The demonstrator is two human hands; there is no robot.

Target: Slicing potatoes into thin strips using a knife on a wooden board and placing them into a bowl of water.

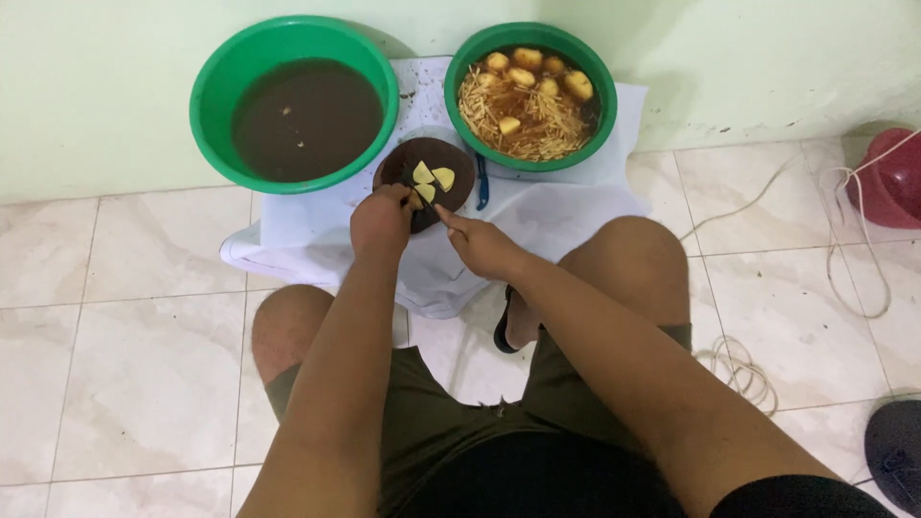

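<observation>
A round dark wooden board (451, 158) lies on a white cloth (317, 225) between two green basins. Pale yellow potato slices (433, 177) rest on the board. My left hand (381, 223) is closed at the board's near edge, fingers pressing on a slice. My right hand (480, 245) sits just to the right, gripping a knife with a dark blade (422, 217) that points toward the slices. The knife's handle is hidden in my fist.
The left green basin (216, 67) holds dark water. The right green basin (595, 67) holds peeled potatoes and thin potato sticks in water. A blue peeler (482, 182) lies beside the board. White cord (854, 240) trails across the tiles at right, by a red object (887, 177).
</observation>
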